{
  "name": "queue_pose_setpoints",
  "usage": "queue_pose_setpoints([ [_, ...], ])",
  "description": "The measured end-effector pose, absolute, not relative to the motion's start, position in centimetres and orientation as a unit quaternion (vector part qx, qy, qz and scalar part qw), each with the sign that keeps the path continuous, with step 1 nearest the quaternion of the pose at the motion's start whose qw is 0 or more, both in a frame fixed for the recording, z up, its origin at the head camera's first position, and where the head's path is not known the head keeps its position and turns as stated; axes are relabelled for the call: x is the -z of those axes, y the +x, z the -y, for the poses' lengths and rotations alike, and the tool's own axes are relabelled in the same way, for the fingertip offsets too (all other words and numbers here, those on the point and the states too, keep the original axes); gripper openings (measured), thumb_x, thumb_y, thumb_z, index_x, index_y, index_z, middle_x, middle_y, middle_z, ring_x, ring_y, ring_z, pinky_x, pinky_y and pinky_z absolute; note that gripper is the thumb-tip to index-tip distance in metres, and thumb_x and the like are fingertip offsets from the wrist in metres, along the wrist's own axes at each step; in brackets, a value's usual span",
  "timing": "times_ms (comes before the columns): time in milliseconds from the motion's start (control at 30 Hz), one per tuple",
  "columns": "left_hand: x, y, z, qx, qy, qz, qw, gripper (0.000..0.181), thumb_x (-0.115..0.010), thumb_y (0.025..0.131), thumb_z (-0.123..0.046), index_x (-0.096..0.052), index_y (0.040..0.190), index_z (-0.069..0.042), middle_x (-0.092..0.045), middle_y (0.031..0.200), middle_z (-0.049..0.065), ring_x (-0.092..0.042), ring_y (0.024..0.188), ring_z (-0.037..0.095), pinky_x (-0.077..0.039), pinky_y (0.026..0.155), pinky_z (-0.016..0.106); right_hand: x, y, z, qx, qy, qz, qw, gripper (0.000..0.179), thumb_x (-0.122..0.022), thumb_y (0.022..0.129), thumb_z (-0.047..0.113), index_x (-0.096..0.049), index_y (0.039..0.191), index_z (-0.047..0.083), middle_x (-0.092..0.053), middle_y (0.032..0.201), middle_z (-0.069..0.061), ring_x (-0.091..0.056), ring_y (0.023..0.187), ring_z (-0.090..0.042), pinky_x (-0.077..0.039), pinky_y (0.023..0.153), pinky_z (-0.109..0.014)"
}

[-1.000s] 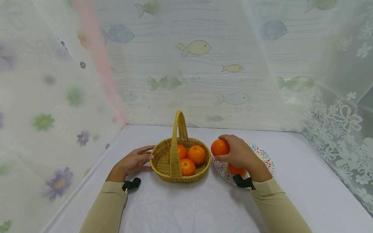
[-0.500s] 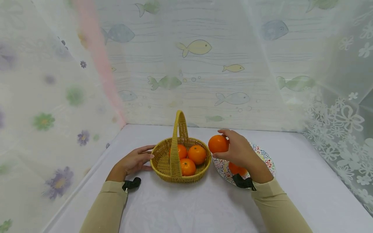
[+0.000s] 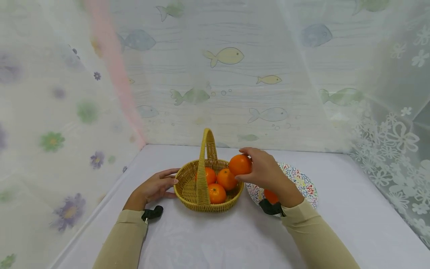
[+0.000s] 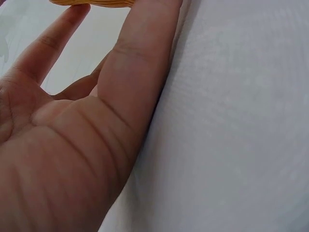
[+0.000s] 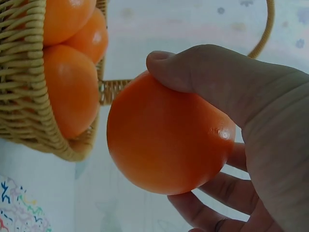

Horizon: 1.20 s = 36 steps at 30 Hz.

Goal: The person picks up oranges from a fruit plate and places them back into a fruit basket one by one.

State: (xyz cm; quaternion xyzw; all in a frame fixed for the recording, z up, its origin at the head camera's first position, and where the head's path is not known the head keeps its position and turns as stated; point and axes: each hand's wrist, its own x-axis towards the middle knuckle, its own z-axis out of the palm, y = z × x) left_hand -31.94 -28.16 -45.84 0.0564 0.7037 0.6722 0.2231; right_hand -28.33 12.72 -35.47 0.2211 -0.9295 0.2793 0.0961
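Okay, so closest to us we had two beige sleeves [image 3: 117, 241] reaching in over the white-covered bench [image 3: 208, 243], with black wrist mounts [image 3: 152, 213] at the cuffs. Next came the left hand [image 3: 157, 187], over on the bench's left-edge side: fingers relaxed and pretty much outstretched, touching the end of a yellow wicker basket [image 3: 208, 208], thumb at the rim. The basket sat upright, a bit nearer the bench's left edge than its right, its handle [image 3: 201, 183] arching over, and we counted three oranges [image 3: 217, 193] inside, bunched away from that hand. Toward the bench's right edge lay a squiggly multicoloured plate [image 3: 304, 181] with another orange [image 3: 270, 196] on it, partly hidden by the right wrist. The right hand [image 3: 267, 170] had its thumb and fingers curled round the held orange [image 3: 240, 164], up at the basket's right-hand end; the right wrist view showed us a gap between it and the ones inside. Past the bench's far edge hung a pale fish-print curtain [image 3: 228, 112], with flowery sheets [image 3: 67, 168] along both sides.
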Motion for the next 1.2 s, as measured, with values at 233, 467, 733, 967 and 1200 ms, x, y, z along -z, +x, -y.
queue_pose_setpoints([
  [233,45.9,-32.0,28.1,-0.676,0.064,-0.699,0.224,0.065,-0.066,0.100,-0.016,-0.040,0.159,-0.015,-0.046,0.155,0.018,-0.062,0.126,0.024,-0.059,0.094,0.056,35.0,-28.6,-10.9,-0.283,0.250,0.922,0.083,0.072,-0.091,0.078,0.036,-0.061,0.137,0.009,-0.067,0.127,-0.005,-0.064,0.107,-0.024,-0.061,0.090,-0.043],
  [467,45.9,-32.0,28.2,-0.677,0.066,-0.696,0.230,0.065,-0.066,0.100,-0.016,-0.039,0.160,-0.015,-0.045,0.157,0.016,-0.061,0.128,0.023,-0.058,0.095,0.056,35.4,-28.8,-9.3,-0.282,0.286,0.912,0.083,0.068,-0.091,0.079,0.034,-0.063,0.136,0.011,-0.062,0.129,-0.002,-0.062,0.109,-0.020,-0.061,0.091,-0.038],
  [733,46.1,-32.2,28.3,-0.678,0.059,-0.696,0.228,0.066,-0.067,0.099,-0.017,-0.039,0.159,-0.016,-0.045,0.157,0.016,-0.062,0.127,0.024,-0.058,0.095,0.056,35.3,-28.7,-7.5,-0.290,0.318,0.899,0.079,0.068,-0.092,0.077,0.035,-0.065,0.135,0.014,-0.062,0.124,0.002,-0.061,0.107,-0.015,-0.060,0.091,-0.035],
  [967,46.2,-32.3,28.3,-0.683,0.055,-0.693,0.226,0.066,-0.068,0.099,-0.017,-0.041,0.159,-0.016,-0.046,0.157,0.015,-0.062,0.127,0.024,-0.059,0.094,0.057,35.3,-28.5,-6.3,-0.301,0.337,0.890,0.053,0.067,-0.091,0.079,0.035,-0.064,0.137,0.015,-0.062,0.127,0.003,-0.062,0.107,-0.013,-0.061,0.086,-0.033],
  [1200,46.1,-32.2,28.2,-0.680,0.051,-0.696,0.225,0.065,-0.068,0.100,-0.018,-0.041,0.159,-0.017,-0.044,0.159,0.013,-0.061,0.129,0.025,-0.058,0.094,0.057,35.6,-28.7,-5.3,-0.304,0.339,0.890,0.026,0.066,-0.089,0.080,0.032,-0.062,0.139,0.018,-0.062,0.130,0.004,-0.061,0.109,-0.013,-0.061,0.084,-0.031],
])
